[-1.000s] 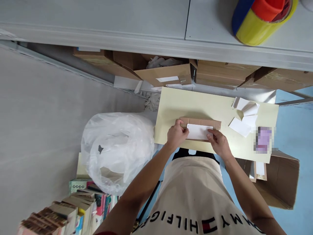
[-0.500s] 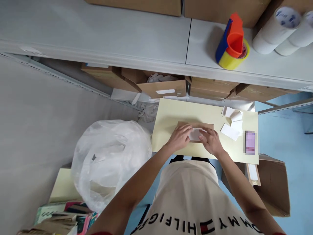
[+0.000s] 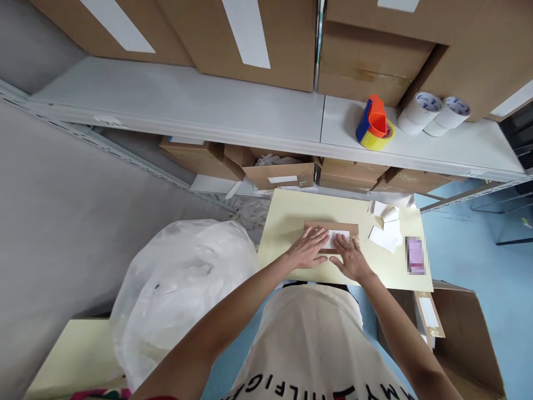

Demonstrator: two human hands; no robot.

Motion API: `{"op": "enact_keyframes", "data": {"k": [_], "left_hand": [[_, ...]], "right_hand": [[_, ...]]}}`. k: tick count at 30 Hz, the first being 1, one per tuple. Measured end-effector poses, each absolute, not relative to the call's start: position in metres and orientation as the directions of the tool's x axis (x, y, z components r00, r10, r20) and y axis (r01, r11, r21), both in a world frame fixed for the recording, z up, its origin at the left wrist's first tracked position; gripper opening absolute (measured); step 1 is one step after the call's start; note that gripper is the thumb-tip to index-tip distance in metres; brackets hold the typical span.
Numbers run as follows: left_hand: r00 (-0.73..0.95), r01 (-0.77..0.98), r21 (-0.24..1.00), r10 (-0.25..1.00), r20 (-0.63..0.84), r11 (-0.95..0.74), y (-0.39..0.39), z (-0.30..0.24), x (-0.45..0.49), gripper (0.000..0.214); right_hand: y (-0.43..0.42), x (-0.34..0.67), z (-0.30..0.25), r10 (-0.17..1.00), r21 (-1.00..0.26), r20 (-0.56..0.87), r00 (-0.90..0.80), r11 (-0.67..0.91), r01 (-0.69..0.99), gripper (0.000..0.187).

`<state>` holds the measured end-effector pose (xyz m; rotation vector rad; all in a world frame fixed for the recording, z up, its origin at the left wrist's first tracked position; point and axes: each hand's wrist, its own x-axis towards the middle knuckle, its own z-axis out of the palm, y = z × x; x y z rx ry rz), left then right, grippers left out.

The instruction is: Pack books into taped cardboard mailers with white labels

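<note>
A small brown cardboard box [image 3: 311, 225] lies on the pale yellow table [image 3: 287, 211] in front of me. On its top is a white label [image 3: 338, 234]. My left hand [image 3: 308, 249] rests flat over the left part of the label and box, fingers stretched out. From the other side my right hand [image 3: 350, 258] lies flat on the label's right part, its thumb spread towards my left hand. Neither hand grips anything. Clear tape shows at the right end of the box.
White papers [image 3: 385, 236] and a blurred purple item [image 3: 415, 255] lie on the table's right. An open carton [image 3: 466, 328] stands at lower right, a large plastic bag [image 3: 183, 289] at left. The shelf behind holds a tape dispenser [image 3: 375, 125], white rolls [image 3: 420, 114] and boxes [image 3: 258, 44].
My fingers have gone from holding the label's edges to lying flat across it. The view has tilted up, showing more of the shelf and its boxes.
</note>
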<state>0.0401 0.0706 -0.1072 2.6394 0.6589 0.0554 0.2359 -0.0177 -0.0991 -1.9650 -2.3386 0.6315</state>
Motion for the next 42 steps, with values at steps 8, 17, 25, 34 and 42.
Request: {"op": "enact_keyframes", "data": {"k": [8, 17, 25, 34, 42], "left_hand": [[0.905, 0.421, 0.320, 0.415, -0.091, -0.849, 0.065, -0.126, 0.023, 0.068], [0.862, 0.495, 0.282, 0.506, -0.038, -0.822, 0.058, -0.125, 0.016, 0.055], [0.764, 0.573, 0.408, 0.643, 0.046, -0.710, 0.052, -0.131, 0.005, 0.039], [0.389, 0.585, 0.724, 0.910, 0.145, -0.365, 0.053, -0.159, 0.034, 0.025], [0.240, 0.387, 0.900, 0.964, 0.114, -0.203, 0.058, -0.188, 0.029, 0.037]], "right_hand": [[-0.056, 0.233, -0.127, 0.980, -0.154, -0.149, -0.133, 0.110, 0.982, 0.066], [-0.060, 0.227, -0.145, 0.999, -0.088, 0.019, -0.033, 0.035, 0.996, 0.067], [-0.053, 0.228, -0.155, 0.988, -0.131, -0.039, 0.152, -0.156, 0.979, 0.058], [-0.046, 0.225, -0.138, 0.981, -0.252, -0.022, 0.195, -0.194, 0.948, 0.048], [-0.068, 0.216, -0.137, 0.973, -0.293, 0.016, 0.229, -0.214, 0.932, 0.041]]}}
